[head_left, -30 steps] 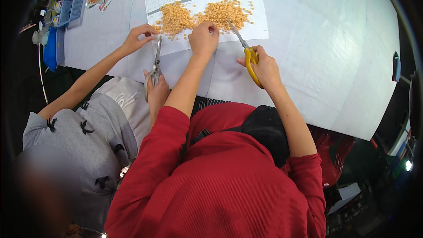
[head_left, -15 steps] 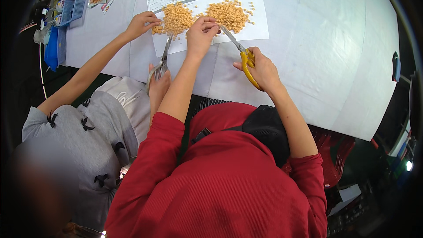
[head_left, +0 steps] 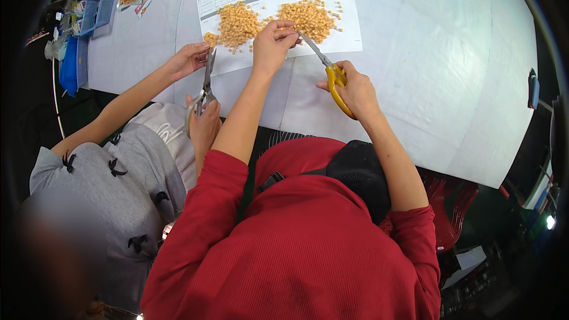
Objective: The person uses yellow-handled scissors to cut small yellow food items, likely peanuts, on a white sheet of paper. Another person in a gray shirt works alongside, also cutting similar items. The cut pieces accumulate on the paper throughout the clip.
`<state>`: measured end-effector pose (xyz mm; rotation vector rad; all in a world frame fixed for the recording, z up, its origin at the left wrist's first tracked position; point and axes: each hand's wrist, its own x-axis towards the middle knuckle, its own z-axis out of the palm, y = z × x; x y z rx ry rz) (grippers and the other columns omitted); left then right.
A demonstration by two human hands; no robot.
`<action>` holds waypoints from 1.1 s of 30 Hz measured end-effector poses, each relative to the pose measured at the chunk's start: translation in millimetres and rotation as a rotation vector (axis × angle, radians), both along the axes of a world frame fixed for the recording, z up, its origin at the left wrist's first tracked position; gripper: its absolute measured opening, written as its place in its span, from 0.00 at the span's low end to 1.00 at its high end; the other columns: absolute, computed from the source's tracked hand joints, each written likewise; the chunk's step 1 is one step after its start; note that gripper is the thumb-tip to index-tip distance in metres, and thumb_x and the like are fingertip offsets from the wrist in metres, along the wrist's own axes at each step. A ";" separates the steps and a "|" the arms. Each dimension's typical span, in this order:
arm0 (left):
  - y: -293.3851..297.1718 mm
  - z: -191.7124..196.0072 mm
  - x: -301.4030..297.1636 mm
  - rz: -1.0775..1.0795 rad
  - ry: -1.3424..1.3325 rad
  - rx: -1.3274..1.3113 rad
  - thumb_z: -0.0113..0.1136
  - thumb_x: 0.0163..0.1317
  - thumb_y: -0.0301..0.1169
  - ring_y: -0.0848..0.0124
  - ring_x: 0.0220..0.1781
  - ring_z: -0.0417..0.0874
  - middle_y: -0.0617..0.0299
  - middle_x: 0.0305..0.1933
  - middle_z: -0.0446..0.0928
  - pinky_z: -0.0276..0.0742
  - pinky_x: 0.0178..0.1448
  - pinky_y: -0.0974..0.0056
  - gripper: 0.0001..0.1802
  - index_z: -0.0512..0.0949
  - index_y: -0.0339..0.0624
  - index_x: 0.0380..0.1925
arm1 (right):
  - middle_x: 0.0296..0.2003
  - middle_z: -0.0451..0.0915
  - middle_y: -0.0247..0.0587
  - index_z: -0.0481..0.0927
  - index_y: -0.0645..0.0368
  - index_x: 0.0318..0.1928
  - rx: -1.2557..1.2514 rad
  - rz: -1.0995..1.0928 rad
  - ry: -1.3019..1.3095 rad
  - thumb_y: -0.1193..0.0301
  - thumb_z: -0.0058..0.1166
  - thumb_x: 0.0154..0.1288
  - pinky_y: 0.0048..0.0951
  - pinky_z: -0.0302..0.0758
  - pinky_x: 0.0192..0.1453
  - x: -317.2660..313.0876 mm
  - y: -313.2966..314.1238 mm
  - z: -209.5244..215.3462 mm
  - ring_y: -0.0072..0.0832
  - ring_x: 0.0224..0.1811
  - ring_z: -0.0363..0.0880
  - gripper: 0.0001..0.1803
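our right hand (head_left: pixel 357 90) wraps the handles of the yellow-handled scissors (head_left: pixel 330 73), their tips just beside our left hand (head_left: pixel 270 49). the left thumb and fingers draw close together; we cannot tell whether they pinch a piece. the right heap of orange cubes (head_left: pixel 308 18) sits on the white paper (head_left: pixel 351 28), to the left hand's far right. for clean snips, we would keep fingertips clear of the blades and hold both wrists steady.
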<state>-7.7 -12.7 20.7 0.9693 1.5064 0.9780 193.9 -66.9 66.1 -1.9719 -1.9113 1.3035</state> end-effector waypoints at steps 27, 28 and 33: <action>-15.2 1.0 -0.9 0.175 -0.330 -0.244 0.60 0.61 0.24 0.70 0.40 0.84 0.57 0.39 0.81 0.81 0.45 0.68 0.10 0.77 0.33 0.43 | 0.39 0.81 0.54 0.70 0.61 0.52 -0.098 0.021 0.006 0.38 0.58 0.54 0.42 0.77 0.44 -5.8 -12.7 5.5 0.46 0.43 0.82 0.40; -15.3 0.5 -1.9 0.171 -0.329 -0.235 0.60 0.61 0.24 0.69 0.40 0.84 0.56 0.39 0.81 0.82 0.45 0.68 0.10 0.77 0.33 0.43 | 0.39 0.81 0.54 0.70 0.61 0.52 -0.096 0.022 0.005 0.39 0.58 0.54 0.42 0.77 0.44 -7.3 -13.0 5.4 0.46 0.43 0.82 0.40; -6.3 3.8 -4.4 0.112 -0.210 -0.149 0.59 0.61 0.22 0.69 0.38 0.84 0.54 0.38 0.81 0.83 0.45 0.68 0.12 0.75 0.31 0.45 | 0.36 0.82 0.54 0.72 0.62 0.50 -0.024 0.026 0.004 0.41 0.61 0.53 0.42 0.77 0.42 -10.6 -4.3 3.5 0.46 0.39 0.83 0.38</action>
